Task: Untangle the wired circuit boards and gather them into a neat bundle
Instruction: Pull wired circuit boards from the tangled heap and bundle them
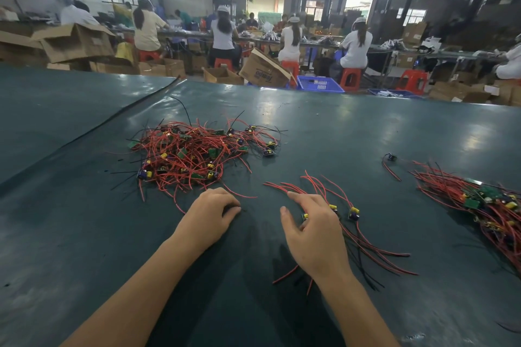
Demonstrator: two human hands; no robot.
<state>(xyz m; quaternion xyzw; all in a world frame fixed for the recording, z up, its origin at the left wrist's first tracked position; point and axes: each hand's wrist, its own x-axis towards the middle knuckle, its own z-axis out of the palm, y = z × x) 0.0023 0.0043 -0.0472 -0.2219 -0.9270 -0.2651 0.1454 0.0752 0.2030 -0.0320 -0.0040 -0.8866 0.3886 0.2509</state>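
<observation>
Tangle of wired circuit boards (197,155), lying at 12 o'clock just beyond left hand (208,214), the nearer grip, fingers (231,207) curled onto worktop (338,135), hold not discernible; right hand (313,231) rests loose-fingered, clasping nothing, on small sorted bundle (353,213) whose wires run 11 to 5 o'clock.

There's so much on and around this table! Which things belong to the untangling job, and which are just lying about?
Part of the job:
tangled pile
small set of boards under the right hand
gathered bundle
lone board

Just lying about:
cardboard boxes
blue crate
red stools
</observation>
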